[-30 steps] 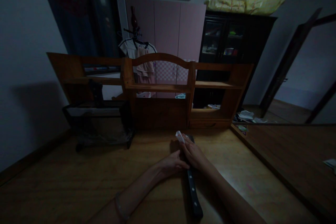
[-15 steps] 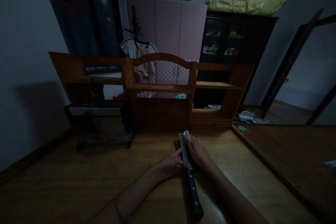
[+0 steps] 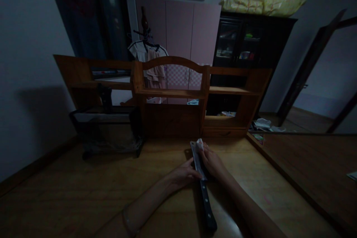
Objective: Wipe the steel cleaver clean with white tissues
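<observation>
A large knife [image 3: 203,184] lies on the wooden desk [image 3: 83,193], black riveted handle towards me, blade pointing away. My left hand [image 3: 182,174] rests against the left side of the blade, fingers curled on it. My right hand [image 3: 212,161] lies over the blade's right side and pinches a small white wad, a tissue or cloth [image 3: 199,143], against the blade near its tip.
A wooden shelf unit [image 3: 173,93] stands along the desk's far edge. A black wire rack [image 3: 104,128] sits at the back left. A second wooden surface [image 3: 306,163] adjoins on the right. Pink wardrobe and dark cabinet stand behind.
My right hand with the white wad has shifted slightly right along the blade, uncovering the blade's flat. The left hand has stayed at the blade's side.
</observation>
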